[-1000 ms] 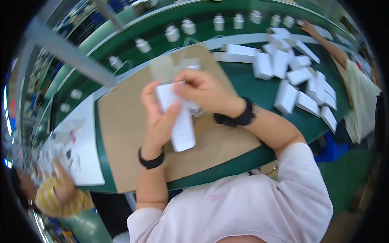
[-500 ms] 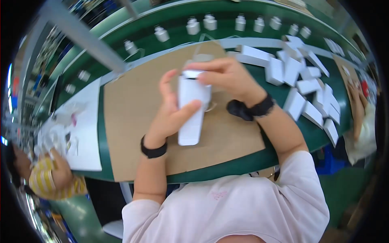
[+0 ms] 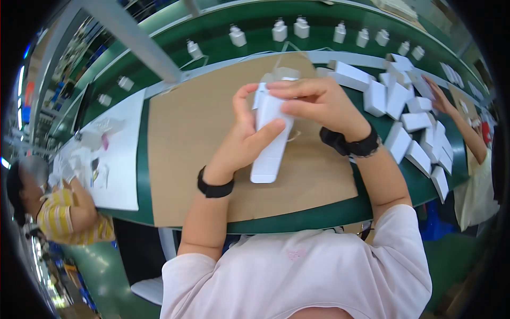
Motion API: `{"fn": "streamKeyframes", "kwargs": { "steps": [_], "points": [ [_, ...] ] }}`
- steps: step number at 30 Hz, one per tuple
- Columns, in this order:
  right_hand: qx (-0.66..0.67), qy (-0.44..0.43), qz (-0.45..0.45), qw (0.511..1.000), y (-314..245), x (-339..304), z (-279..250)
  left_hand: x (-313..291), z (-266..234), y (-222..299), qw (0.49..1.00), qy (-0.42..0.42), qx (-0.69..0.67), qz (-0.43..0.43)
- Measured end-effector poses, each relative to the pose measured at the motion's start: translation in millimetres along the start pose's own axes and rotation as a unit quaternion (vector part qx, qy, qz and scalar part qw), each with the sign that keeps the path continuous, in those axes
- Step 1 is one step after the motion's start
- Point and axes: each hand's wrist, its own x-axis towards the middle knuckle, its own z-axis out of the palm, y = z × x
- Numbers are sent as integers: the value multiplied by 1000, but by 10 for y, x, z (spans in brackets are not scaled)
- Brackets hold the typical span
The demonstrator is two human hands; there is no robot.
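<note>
Over the middle of a flat brown cardboard sheet [image 3: 186,149], a long white rectangular cardboard box [image 3: 267,157] is held in both hands. The left hand [image 3: 240,135] grips it from 9 o'clock, thumb across the upward face; the right hand [image 3: 332,106] reaches in from 2 o'clock, fingers and thumb closed about its far end. How hard either presses, I cannot tell.

The likeliest trouble, I judge, is at that far end: if the right fingers push off-line, the card there could crease or tear. Too tight a left grip could buckle the walls, which look thin; too loose, and the box could twist under the push. A thin pale cord [image 3: 294,136] shows just beside the box at 3 o'clock and might snag.

The box's long axis runs from about half past 6, its near end, to half past 12, where the covered end points away from the wearer. A heap of white cardboard boxes [image 3: 397,101] lies well apart at 2 o'clock.
</note>
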Motion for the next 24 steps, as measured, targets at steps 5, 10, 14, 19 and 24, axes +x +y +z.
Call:
{"fn": "streamKeyframes", "kwargs": {
  "steps": [5,10,14,19,24],
  "points": [
    [-419,207,-128,875,-225,-218,-416,-39,-162,-70,852,103,507,82],
    [-657,171,-48,733,159,-908,-768,76,-293,-214,868,148,472,-38],
    [-691,145,35,707,191,-1040,-677,138,-295,-313,886,136,428,-112],
    [-728,90,59,678,674,-697,-736,201,-194,-495,891,108,440,-37],
    [-782,79,185,590,1065,-1015,-1420,134,-293,-511,923,142,343,-104]
  ]
}}
